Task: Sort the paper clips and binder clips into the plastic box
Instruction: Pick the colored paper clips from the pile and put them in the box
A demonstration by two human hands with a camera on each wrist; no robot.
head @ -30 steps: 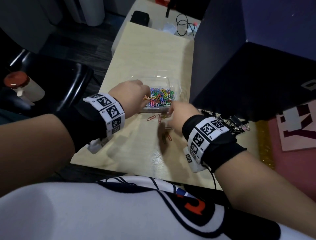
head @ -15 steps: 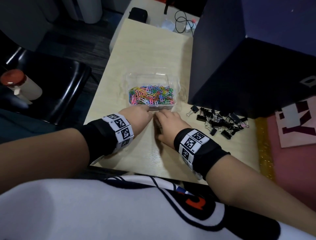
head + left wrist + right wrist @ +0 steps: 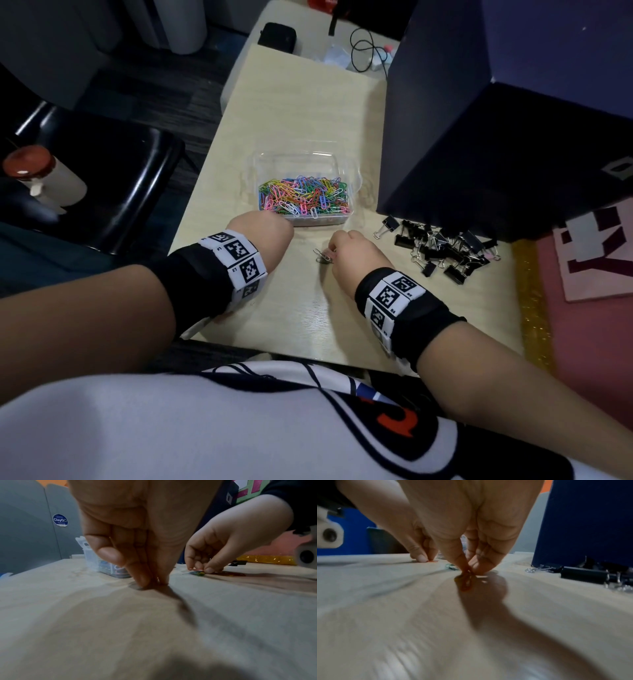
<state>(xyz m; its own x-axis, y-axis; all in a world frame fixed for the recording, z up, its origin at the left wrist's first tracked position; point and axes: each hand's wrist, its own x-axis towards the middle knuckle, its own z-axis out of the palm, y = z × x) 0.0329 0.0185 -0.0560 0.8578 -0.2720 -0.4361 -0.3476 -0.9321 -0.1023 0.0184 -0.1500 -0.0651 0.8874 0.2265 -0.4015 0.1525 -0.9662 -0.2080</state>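
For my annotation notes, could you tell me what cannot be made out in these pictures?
- Under the left hand: fingertips hidden in the head view; blur hides any clip in the left wrist view.
- Paper clips at the right hand: count unclear, blurred.
- Plastic box far compartment: contents indistinct.

A pale wooden desk [image 3: 301,113] carries a tall dark blue box [image 3: 513,144] along its right side. At its far end lie a black pouch [image 3: 276,37] and a coiled black cable [image 3: 364,51]. To the left stands a black chair [image 3: 113,178], with a red-capped bottle [image 3: 41,178] beside it.
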